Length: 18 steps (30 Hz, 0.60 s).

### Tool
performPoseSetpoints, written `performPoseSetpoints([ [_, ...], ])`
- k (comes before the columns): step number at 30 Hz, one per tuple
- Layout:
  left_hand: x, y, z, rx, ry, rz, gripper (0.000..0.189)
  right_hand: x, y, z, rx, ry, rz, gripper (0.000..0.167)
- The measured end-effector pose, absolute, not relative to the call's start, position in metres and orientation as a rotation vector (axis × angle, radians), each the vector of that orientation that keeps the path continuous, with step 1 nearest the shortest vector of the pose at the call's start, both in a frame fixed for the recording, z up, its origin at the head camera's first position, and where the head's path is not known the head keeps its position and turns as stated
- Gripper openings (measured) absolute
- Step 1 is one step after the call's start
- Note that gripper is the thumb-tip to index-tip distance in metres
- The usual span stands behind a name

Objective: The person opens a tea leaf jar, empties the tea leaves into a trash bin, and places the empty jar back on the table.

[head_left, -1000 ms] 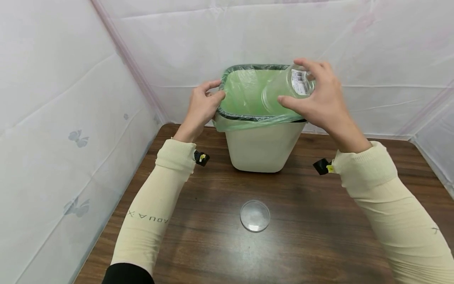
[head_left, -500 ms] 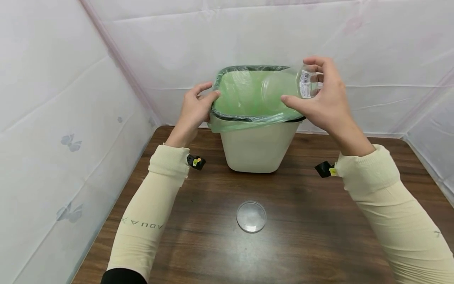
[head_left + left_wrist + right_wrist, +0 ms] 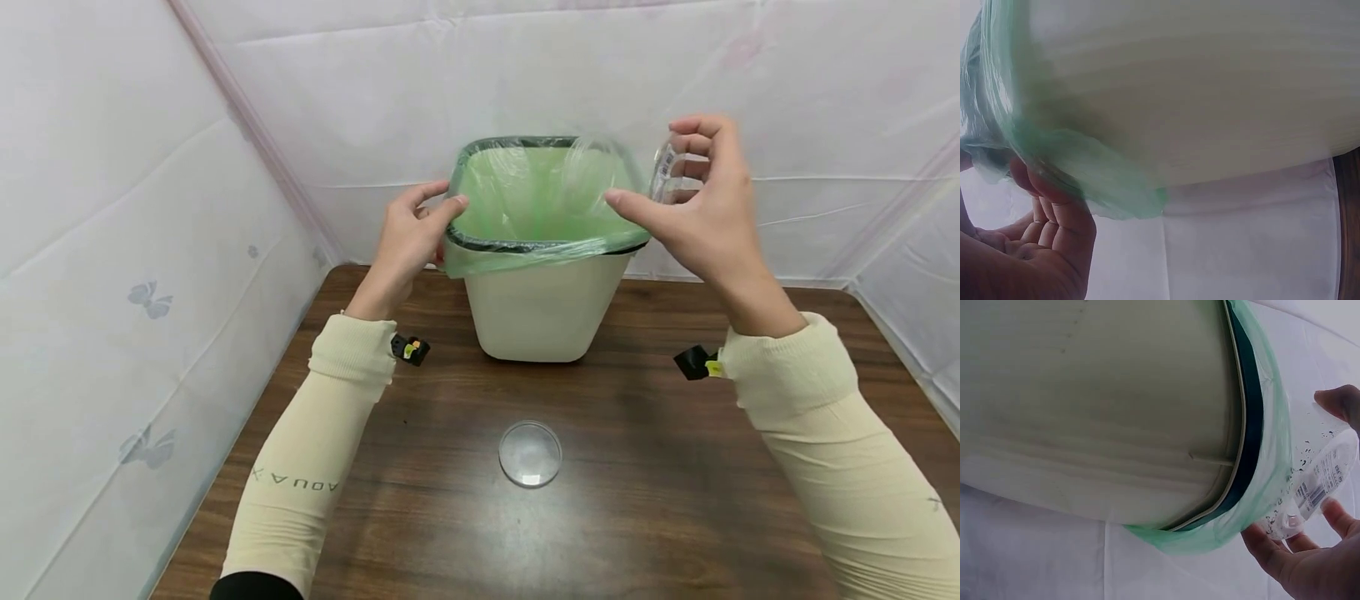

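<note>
In the head view, my left hand (image 3: 405, 237) holds the left rim of a cream trash bin (image 3: 543, 317) lined with a green plastic bag (image 3: 502, 179). The left wrist view shows its fingers (image 3: 1060, 231) curled against the liner's folded edge. My right hand (image 3: 708, 200) grips a clear plastic jar (image 3: 663, 171) by its base end, thumb on the near side. The jar lies tilted at the bin's right rim, its mouth towards the bin. A printed barcode label (image 3: 1322, 481) and small dark specks show on it in the right wrist view.
A clear round lid (image 3: 530, 454) lies on the brown wooden table (image 3: 615, 508) in front of the bin. White sheeting (image 3: 360, 92) hangs behind and at both sides. Dark elastic edging (image 3: 1250, 412) runs round the bin's rim.
My right hand has moved right and slightly up with the jar, turning its label away from view. My left hand stays on the bin's rim. The lid has not moved.
</note>
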<state>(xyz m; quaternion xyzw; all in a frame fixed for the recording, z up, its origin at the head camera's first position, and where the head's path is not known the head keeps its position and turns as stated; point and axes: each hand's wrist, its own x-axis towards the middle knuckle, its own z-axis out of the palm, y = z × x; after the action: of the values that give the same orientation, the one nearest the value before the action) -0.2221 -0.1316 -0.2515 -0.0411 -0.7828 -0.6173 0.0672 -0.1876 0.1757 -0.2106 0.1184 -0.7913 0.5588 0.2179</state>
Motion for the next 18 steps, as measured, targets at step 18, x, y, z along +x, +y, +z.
performPoseSetpoints([
  [18, -0.218, -0.134, -0.249, -0.126, -2.370, -1.831, 0.055, -0.186, 0.188, -0.217, 0.325, -1.993, 1.788, 0.064],
])
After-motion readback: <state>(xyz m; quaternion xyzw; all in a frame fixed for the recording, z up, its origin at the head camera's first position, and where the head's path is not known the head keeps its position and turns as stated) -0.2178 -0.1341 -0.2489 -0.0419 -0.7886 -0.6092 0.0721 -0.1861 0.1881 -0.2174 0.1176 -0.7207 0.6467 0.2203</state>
